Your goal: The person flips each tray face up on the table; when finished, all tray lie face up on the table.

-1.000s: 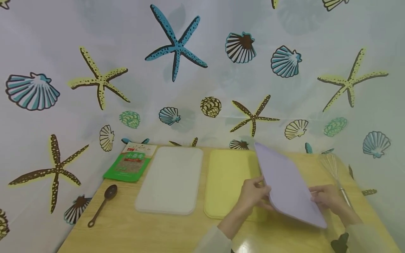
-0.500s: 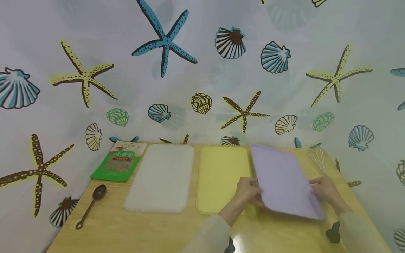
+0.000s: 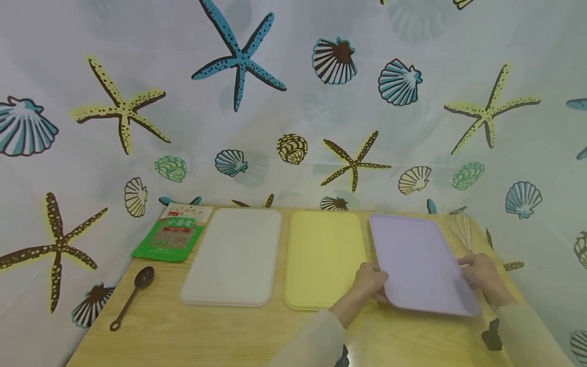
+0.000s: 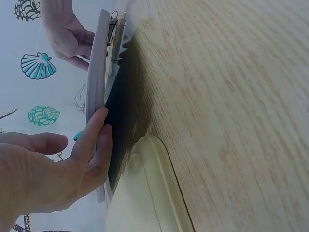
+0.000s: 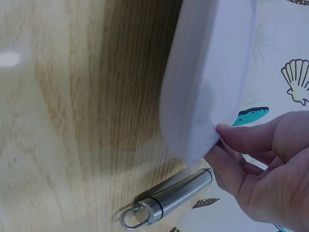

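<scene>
A shallow lavender tray [image 3: 424,260] with a low rim is held at a slight tilt, its near edge above the wooden table and a shadow beneath. My left hand [image 3: 370,280] supports its left edge, fingers [image 4: 99,145] bent under it; in the left wrist view the thumb stands apart from the rim. My right hand [image 3: 483,278] pinches the right edge near the front corner, thumb on top and fingers below. Close to the right hand lies a wire whisk [image 3: 462,229], its metal handle [image 5: 181,195] partly hidden by that hand in the head view.
A yellow tray [image 3: 325,260] lies left of the lavender one, then a white tray [image 3: 231,257]. At far left are a green spice packet [image 3: 171,237] and a dark brown spoon [image 3: 133,295]. A patterned curtain [image 3: 293,102] stands behind the table [image 3: 206,336].
The lavender tray has come down from a steep tilt to nearly flat beside the yellow tray, both hands staying at its edges. The head view has shifted slightly to the right.
</scene>
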Action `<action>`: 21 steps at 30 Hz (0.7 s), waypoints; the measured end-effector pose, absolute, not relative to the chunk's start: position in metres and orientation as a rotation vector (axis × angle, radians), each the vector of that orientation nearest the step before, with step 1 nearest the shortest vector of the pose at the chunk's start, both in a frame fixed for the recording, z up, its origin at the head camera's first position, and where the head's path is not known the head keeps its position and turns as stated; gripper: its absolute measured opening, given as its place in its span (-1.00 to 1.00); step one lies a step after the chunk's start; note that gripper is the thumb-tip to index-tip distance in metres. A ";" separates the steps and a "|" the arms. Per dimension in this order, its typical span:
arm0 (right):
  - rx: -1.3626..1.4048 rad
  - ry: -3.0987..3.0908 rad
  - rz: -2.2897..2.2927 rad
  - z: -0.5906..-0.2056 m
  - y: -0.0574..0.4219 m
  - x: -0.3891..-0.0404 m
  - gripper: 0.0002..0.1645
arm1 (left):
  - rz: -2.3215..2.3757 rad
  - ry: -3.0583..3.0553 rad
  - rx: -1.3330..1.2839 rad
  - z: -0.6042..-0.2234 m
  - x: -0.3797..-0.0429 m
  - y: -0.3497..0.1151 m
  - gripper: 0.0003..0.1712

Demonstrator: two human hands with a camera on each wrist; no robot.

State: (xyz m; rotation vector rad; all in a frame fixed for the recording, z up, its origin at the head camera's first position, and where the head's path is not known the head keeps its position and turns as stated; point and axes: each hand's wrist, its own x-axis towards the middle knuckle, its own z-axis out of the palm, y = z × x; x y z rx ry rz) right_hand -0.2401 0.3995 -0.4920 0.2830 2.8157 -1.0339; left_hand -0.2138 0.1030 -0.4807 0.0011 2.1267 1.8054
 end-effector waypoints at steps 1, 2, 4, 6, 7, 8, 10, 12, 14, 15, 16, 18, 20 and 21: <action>0.280 2.827 -1.025 -0.492 0.400 -0.241 -0.44 | 1.799 2.135 0.007 -0.481 -0.213 0.104 -0.78; 0.279 2.835 -1.024 -0.491 0.400 -0.242 -0.44 | 1.794 2.140 0.013 -0.481 -0.213 0.104 -0.78; 0.264 2.874 -0.988 -0.490 0.399 -0.243 -0.46 | 1.791 2.142 0.006 -0.481 -0.211 0.105 -0.82; 0.251 2.905 -0.943 -0.489 0.399 -0.243 -0.49 | 1.784 2.145 -0.001 -0.481 -0.209 0.106 -0.88; 0.241 2.924 -0.915 -0.488 0.398 -0.243 -0.50 | 1.788 2.149 -0.010 -0.481 -0.207 0.106 -0.84; 0.226 2.942 -0.889 -0.488 0.398 -0.243 -0.52 | 1.790 2.153 -0.017 -0.482 -0.206 0.107 -0.76; 0.210 2.967 -0.842 -0.488 0.398 -0.242 -0.54 | 1.786 2.169 -0.020 -0.483 -0.203 0.109 -0.62; 0.194 2.989 -0.808 -0.489 0.399 -0.242 -0.56 | 1.793 2.201 -0.009 -0.485 -0.200 0.112 -0.78; 0.191 2.996 -0.784 -0.491 0.400 -0.242 -0.56 | 1.793 2.216 0.004 -0.486 -0.196 0.114 -0.86; 0.197 2.996 -0.772 -0.492 0.401 -0.242 -0.56 | 1.796 2.216 0.006 -0.487 -0.195 0.115 -0.75; 0.200 2.997 -0.762 -0.493 0.402 -0.242 -0.57 | 1.801 2.210 0.009 -0.488 -0.194 0.116 -0.63; 0.205 3.000 -0.741 -0.495 0.403 -0.241 -0.58 | 1.799 2.208 0.022 -0.490 -0.191 0.118 -0.49; 0.210 2.999 -0.744 -0.497 0.404 -0.239 -0.59 | 1.804 2.205 0.040 -0.492 -0.189 0.119 -0.48; 0.203 3.005 -0.740 -0.498 0.405 -0.238 -0.59 | 1.803 2.204 0.051 -0.494 -0.189 0.120 -0.48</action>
